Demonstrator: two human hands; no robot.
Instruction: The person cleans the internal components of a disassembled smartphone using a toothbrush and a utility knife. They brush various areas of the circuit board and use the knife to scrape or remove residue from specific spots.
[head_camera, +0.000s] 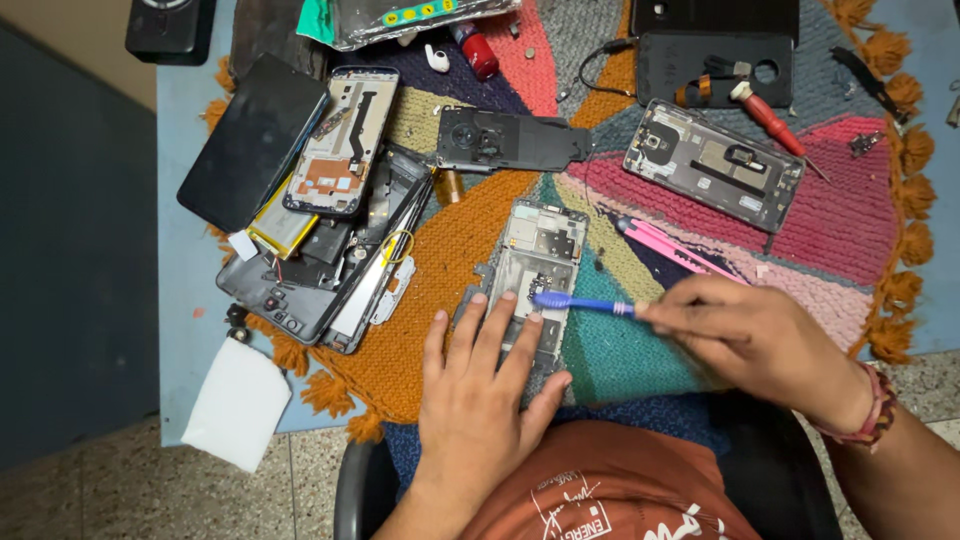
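An opened phone frame (537, 255) lies on a colourful woven mat (450, 250) in front of me. My left hand (483, 385) rests flat on its near end, fingers spread over the lower part. My right hand (762, 345) grips a blue toothbrush (580, 303) by the handle, and the brush head sits on the phone frame's lower middle, just beyond my left fingertips.
A pile of phone parts and a black screen (255, 140) sits at the left. A black back cover (510, 140), another opened phone (714, 163), a red screwdriver (768, 120), a pink tool (672, 250) and a white cloth (237, 403) lie around.
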